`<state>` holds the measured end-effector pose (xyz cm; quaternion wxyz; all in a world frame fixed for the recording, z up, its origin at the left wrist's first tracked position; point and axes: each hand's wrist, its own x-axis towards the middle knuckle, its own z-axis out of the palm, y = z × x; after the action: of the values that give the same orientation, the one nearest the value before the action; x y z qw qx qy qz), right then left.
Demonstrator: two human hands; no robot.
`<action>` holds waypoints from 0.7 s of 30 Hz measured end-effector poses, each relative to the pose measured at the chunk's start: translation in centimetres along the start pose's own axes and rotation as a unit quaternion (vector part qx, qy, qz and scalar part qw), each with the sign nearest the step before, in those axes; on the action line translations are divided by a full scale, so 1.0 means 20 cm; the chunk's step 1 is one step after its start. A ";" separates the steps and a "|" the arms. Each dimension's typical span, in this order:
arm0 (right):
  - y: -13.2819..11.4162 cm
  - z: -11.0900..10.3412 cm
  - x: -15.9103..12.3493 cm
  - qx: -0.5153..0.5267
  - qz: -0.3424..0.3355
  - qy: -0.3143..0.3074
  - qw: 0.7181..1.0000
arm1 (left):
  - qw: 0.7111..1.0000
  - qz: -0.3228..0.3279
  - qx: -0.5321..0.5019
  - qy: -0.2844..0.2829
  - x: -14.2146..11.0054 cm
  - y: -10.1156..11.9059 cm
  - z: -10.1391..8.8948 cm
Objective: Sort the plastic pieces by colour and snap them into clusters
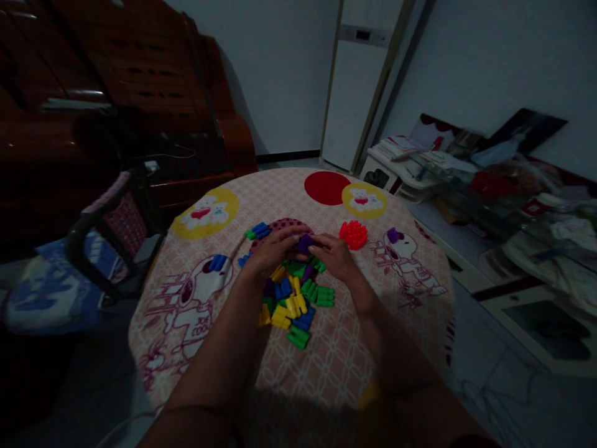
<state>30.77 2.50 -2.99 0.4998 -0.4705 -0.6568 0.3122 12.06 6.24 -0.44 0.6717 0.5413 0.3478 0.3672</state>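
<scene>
Both hands meet over a pile of coloured plastic pieces (pixel 293 302) in yellow, green, blue and purple on a round table. My left hand (pixel 272 249) and my right hand (pixel 333 254) are closed together on a purple piece (pixel 305 242) held between the fingertips, just above the pile's far side. A red spiky ball of joined pieces (pixel 353 234) lies right of my right hand. A blue and green cluster (pixel 258 231) lies beyond my left hand, and a blue piece (pixel 217 262) sits to its left.
The table wears a pink cartoon-print cloth (pixel 410 274). A loose purple piece (pixel 394 234) lies at the right. A chair (pixel 109 230) stands at the left by a dark wooden sofa (pixel 140 81). A cluttered low shelf (pixel 420 162) is at the right.
</scene>
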 end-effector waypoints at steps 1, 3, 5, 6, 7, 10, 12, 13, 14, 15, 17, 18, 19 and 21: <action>0.00 0.01 0.00 0.013 0.006 0.000 1.000 | 1.000 -0.004 0.010 -0.002 0.01 -0.01 0.02; 0.00 0.00 0.01 0.037 0.032 0.008 0.999 | 0.999 -0.012 0.044 0.005 0.02 -0.02 0.04; 0.00 -0.06 0.02 0.065 0.068 0.034 0.995 | 0.997 -0.012 0.070 0.007 0.02 -0.01 0.03; 0.01 -0.11 0.03 0.077 0.086 0.058 0.992 | 0.997 -0.007 0.075 0.009 0.01 -0.01 0.01; 0.01 -0.18 0.03 0.085 0.104 0.092 0.987 | 0.997 -0.002 0.077 0.013 0.00 0.00 0.00; 0.04 -0.43 0.03 0.041 0.136 0.231 0.963 | 0.994 0.008 0.100 0.040 -0.02 0.03 -0.04; 0.09 -0.61 -0.01 -0.046 0.158 0.341 0.926 | 0.991 0.003 0.125 0.052 -0.03 0.05 -0.06; 0.11 -0.69 -0.04 -0.098 0.174 0.381 0.903 | 0.989 0.002 0.134 0.055 -0.03 0.06 -0.06; 0.14 -0.76 -0.07 -0.158 0.185 0.407 0.881 | 0.989 0.001 0.140 0.056 -0.03 0.06 -0.06; 0.17 -0.83 -0.11 -0.225 0.191 0.415 0.860 | 0.988 0.001 0.145 0.054 -0.03 0.06 -0.06; 0.22 -0.91 -0.17 -0.344 0.195 0.423 0.815 | 0.987 0.001 0.153 0.051 -0.03 0.05 -0.05; 0.24 -0.93 -0.20 -0.386 0.200 0.413 0.800 | 0.986 0.002 0.156 0.052 -0.02 0.05 -0.05; 0.27 -0.94 -0.21 -0.416 0.208 0.401 0.790 | 0.986 0.003 0.157 0.056 -0.02 0.05 -0.05; 0.31 -0.94 -0.23 -0.442 0.232 0.376 0.781 | 0.985 0.002 0.162 0.062 -0.02 0.05 -0.05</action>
<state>50.75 -0.65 -4.27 0.3569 -0.8578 -0.3537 -0.1076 10.87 6.49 0.33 0.5513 0.6202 0.4425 0.3401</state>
